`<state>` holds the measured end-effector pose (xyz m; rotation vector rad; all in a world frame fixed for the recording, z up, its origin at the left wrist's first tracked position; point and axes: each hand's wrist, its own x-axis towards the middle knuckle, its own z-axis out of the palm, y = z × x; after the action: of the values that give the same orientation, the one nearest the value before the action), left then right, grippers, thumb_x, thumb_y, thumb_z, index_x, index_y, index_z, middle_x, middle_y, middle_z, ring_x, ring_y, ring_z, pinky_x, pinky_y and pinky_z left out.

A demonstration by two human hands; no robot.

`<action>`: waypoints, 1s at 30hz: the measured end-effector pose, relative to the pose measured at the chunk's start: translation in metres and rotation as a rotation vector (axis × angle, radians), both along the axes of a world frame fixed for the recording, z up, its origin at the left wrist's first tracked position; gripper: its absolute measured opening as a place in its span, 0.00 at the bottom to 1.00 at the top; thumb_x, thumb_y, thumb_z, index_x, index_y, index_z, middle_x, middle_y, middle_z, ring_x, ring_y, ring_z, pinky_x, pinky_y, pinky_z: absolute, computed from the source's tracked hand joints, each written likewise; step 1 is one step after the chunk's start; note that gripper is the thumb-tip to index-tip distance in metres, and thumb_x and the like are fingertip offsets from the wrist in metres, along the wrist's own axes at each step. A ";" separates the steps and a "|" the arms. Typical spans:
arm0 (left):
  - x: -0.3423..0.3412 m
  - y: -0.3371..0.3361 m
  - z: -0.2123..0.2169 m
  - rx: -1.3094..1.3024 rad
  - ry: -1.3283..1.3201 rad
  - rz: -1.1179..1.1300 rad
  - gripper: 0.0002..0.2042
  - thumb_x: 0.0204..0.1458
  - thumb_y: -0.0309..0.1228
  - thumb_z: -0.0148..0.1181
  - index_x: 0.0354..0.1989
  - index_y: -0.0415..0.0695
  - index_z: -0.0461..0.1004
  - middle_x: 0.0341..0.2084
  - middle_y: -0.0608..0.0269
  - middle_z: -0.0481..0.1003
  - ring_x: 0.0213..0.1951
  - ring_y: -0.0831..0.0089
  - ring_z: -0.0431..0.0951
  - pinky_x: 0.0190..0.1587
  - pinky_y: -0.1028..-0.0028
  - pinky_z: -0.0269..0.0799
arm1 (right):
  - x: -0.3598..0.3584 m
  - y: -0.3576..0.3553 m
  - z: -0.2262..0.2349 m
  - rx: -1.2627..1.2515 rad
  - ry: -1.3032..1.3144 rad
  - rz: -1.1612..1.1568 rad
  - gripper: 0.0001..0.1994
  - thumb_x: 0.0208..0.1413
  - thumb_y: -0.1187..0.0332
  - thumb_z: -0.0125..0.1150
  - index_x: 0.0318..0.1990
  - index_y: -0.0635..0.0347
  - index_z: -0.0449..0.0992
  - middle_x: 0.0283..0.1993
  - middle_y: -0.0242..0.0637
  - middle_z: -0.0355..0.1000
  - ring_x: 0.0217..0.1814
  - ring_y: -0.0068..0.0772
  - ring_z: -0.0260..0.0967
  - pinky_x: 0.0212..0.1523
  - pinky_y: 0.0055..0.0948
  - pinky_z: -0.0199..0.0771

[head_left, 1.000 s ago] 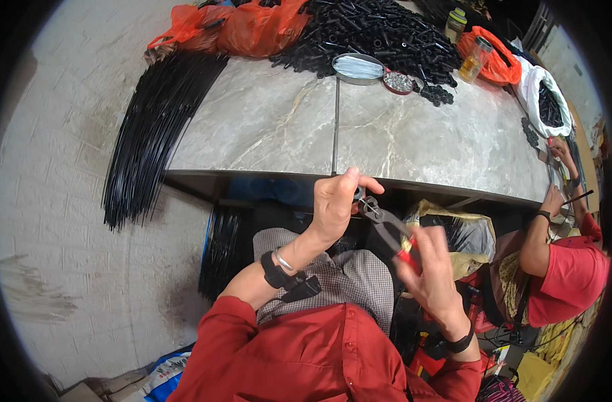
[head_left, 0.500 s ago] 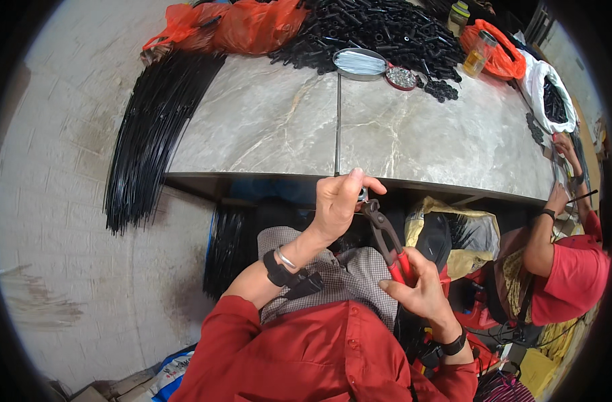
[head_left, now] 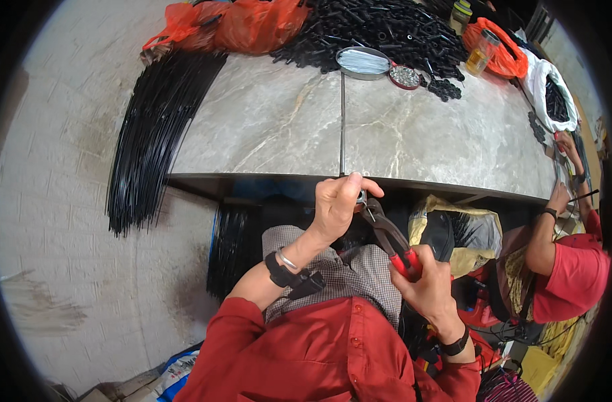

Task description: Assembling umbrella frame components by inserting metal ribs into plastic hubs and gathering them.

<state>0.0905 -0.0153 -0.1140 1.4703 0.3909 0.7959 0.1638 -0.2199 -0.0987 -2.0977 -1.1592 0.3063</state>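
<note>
My left hand (head_left: 336, 208) is raised at the table's front edge, thumb and fingers closed round a small shiny metal piece (head_left: 361, 197). Most of that piece is hidden by the fingers, so its kind cannot be made out. In my right hand (head_left: 426, 285) is a pair of end-cutting pincers (head_left: 388, 236) with red grips and dark jaws. The jaws point up and left, right beside the metal piece. A thin pale sliver, perhaps wire, shows at the jaws. Both hands are above my checked lap cloth (head_left: 380, 271).
The grey marble-look table (head_left: 266, 127) carries a heap of black tubular parts (head_left: 380, 30), a dish of pale strips (head_left: 363, 63) and a red-rimmed dish of small bits (head_left: 404, 77). Long black rods (head_left: 162, 134) overhang its left end. A co-worker's arm (head_left: 540, 241) is at right.
My right hand has moved slightly right and up, and the pincers lean over more, their jaws a little lower. My left hand stays nearly in place.
</note>
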 end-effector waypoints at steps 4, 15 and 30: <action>-0.002 0.005 -0.006 -0.025 -0.049 -0.018 0.26 0.62 0.40 0.40 0.24 0.35 0.80 0.11 0.68 0.68 0.15 0.85 0.60 0.20 0.79 0.53 | 0.003 0.002 0.023 -0.137 1.198 0.152 0.12 0.45 0.73 0.66 0.36 0.64 0.70 0.21 0.26 0.66 0.20 0.16 0.62 0.20 0.21 0.61; -0.007 0.006 -0.002 -0.068 -0.035 -0.006 0.27 0.62 0.41 0.40 0.23 0.33 0.79 0.11 0.67 0.68 0.16 0.83 0.62 0.22 0.78 0.55 | -0.005 0.004 0.033 -0.177 0.566 0.179 0.18 0.50 0.69 0.66 0.47 0.67 0.70 0.21 0.41 0.70 0.21 0.36 0.70 0.24 0.32 0.68; -0.006 0.007 0.004 -0.034 -0.045 0.005 0.28 0.61 0.42 0.38 0.22 0.34 0.79 0.10 0.69 0.66 0.16 0.84 0.60 0.21 0.79 0.53 | 0.007 0.001 0.010 0.065 1.181 0.268 0.17 0.48 0.78 0.59 0.48 0.69 0.70 0.28 0.32 0.65 0.24 0.20 0.62 0.27 0.21 0.64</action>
<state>0.0847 -0.0083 -0.1101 1.4182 0.3721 0.8215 0.1712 -0.2189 -0.0882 -1.2631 -0.6567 1.3699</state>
